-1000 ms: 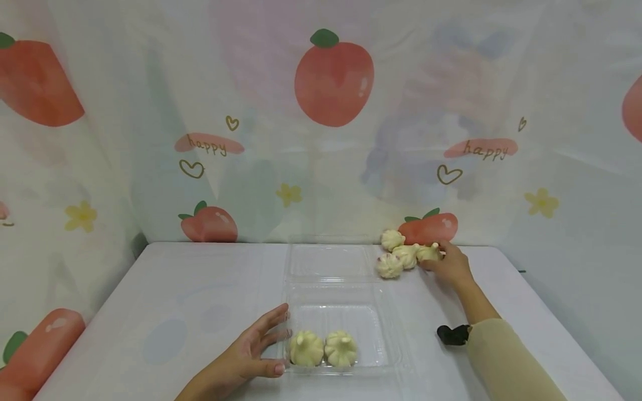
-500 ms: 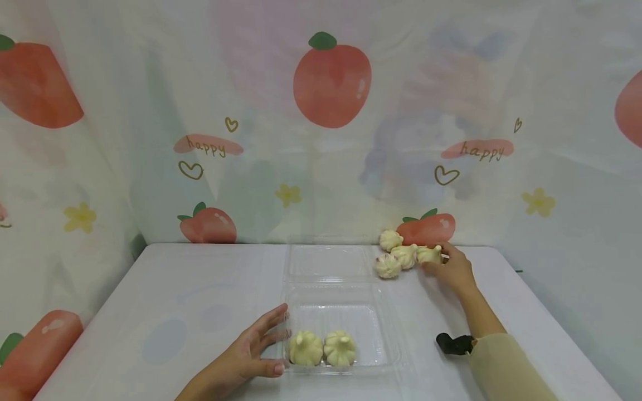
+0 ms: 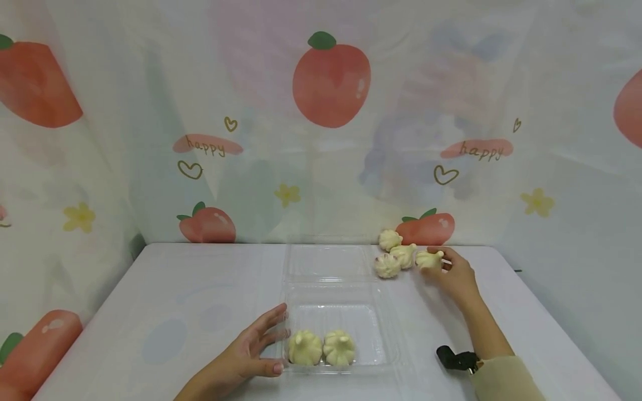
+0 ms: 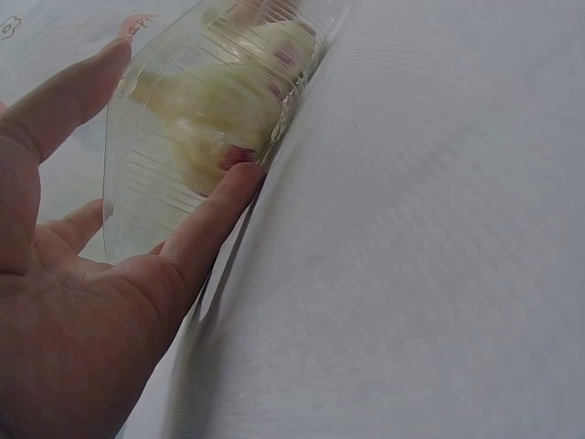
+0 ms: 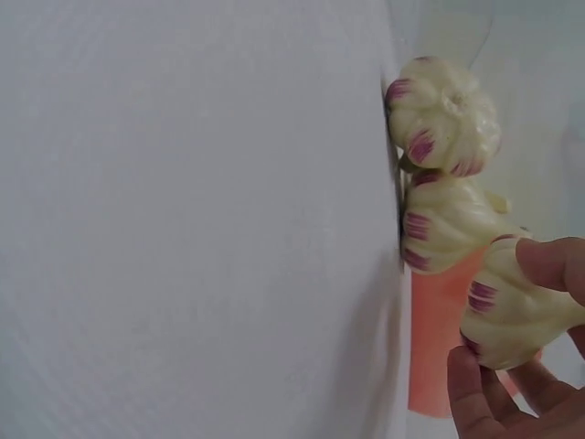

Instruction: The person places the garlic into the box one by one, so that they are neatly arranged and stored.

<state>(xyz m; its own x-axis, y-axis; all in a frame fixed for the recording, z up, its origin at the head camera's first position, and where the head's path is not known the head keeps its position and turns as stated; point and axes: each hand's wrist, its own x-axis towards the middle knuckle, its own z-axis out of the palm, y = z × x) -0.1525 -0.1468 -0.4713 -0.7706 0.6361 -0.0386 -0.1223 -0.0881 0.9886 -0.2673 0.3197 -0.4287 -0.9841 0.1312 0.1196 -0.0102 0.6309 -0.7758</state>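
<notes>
My right hand [image 3: 456,278] grips a garlic bulb [image 3: 428,260] at the back right, thumb on one side and fingers on the other. In the right wrist view this garlic bulb [image 5: 512,311] shows purple streaks. Beside it lie three more bulbs, among them a front one [image 3: 387,266] and a rear one [image 3: 390,239]. A clear plastic clamshell box [image 3: 371,317] stands in the middle with its lid folded back. Two garlic bulbs [image 3: 305,348] sit in its front row. My left hand [image 3: 246,351] rests against the box's left side, fingers spread and fairly straight.
The box's transparent lid [image 3: 328,262] lies toward the back of the white table [image 3: 200,312]. Behind the table hangs a patterned curtain [image 3: 321,184]. On the right wrist sits a black camera mount [image 3: 453,359] close to the tabletop.
The right hand has drawn the garlic bulb slightly toward the right, away from the cluster, opening a small gap. The left hand and box have stayed in place.
</notes>
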